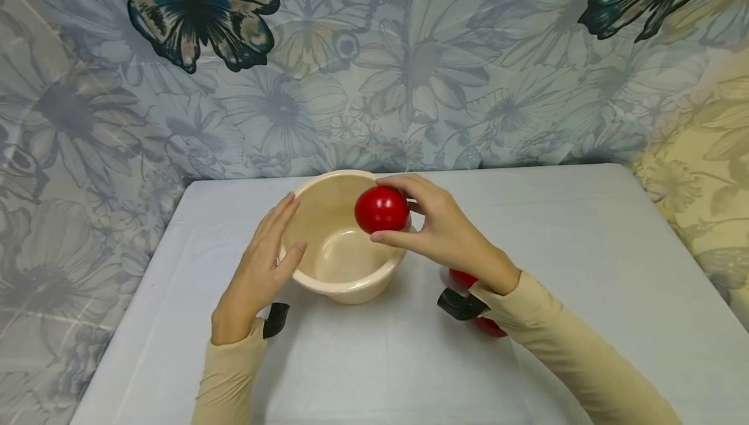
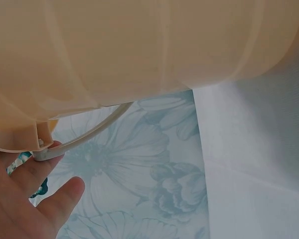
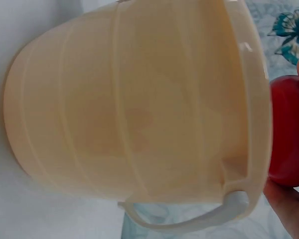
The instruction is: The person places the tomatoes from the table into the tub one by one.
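Note:
A beige plastic bucket [image 1: 359,290] stands upright toward the back of the table, and its visible inside holds nothing. My right hand [image 1: 447,227] holds a glossy red ball [image 1: 380,209] between thumb and fingers above the bucket's right rim. In the right wrist view the red ball [image 3: 290,132] shows just beyond the bucket's rim [image 3: 259,109]. My left hand [image 1: 257,272] is at the bucket's left rim, fingers fairly straight and thumb spread. The left wrist view has its fingertips by the joint of the pale handle [image 2: 97,130].
More red round things [image 1: 490,327] lie on the table, partly hidden under my right wrist. White cloth covers the table [image 1: 374,366]. Behind it hangs a patterned cloth [image 1: 409,87] with flowers and butterflies. A black wrist mount [image 1: 461,305] sits at each cuff.

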Tool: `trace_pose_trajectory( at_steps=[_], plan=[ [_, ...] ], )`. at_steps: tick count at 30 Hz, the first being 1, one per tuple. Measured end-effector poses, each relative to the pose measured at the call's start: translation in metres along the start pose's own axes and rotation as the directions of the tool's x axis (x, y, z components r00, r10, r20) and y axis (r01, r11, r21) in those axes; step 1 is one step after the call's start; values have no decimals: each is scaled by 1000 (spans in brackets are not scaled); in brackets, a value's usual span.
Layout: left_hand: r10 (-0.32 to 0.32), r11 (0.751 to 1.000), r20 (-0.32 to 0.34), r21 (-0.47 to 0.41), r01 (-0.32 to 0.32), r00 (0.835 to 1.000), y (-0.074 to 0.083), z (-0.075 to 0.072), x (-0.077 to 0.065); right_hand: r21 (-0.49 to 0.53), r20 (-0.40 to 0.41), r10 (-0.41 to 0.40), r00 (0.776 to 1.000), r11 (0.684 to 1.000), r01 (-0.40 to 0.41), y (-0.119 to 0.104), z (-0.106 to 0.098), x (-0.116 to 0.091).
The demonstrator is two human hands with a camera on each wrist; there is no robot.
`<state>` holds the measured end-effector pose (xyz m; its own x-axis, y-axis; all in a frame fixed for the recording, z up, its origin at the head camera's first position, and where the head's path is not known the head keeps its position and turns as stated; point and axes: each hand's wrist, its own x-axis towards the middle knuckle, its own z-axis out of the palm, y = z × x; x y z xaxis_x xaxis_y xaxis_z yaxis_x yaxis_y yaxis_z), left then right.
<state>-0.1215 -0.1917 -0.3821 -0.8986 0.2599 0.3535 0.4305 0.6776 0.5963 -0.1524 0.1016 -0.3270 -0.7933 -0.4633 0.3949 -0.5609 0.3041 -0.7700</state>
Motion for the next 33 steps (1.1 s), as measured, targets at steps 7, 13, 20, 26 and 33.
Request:
trace_pose_trajectory(
  at_steps=[7, 13, 20, 26, 33],
  plan=[
    [-7, 1000, 3, -5, 7, 1000, 1, -1, 0, 12, 49, 17, 999, 1000, -18, 3, 5, 8],
    [-6, 1000, 1, -1, 6, 1000, 1, -1, -1, -70, 99, -8, 995, 997, 15, 7, 9, 16],
    [5, 1000, -1, -1, -5, 1000, -1, 0, 0, -123, 157, 24, 987, 992, -4, 9, 12, 23],
    [-3, 1000, -4, -11, 2, 1000, 0, 0, 0, -139, 224, 30, 974, 990, 2, 9, 15, 31],
    [1, 1000, -4, -11, -1, 1000, 1, 0, 0, -174, 318, 46, 947, 985, 11, 10, 20, 38]
  ],
)
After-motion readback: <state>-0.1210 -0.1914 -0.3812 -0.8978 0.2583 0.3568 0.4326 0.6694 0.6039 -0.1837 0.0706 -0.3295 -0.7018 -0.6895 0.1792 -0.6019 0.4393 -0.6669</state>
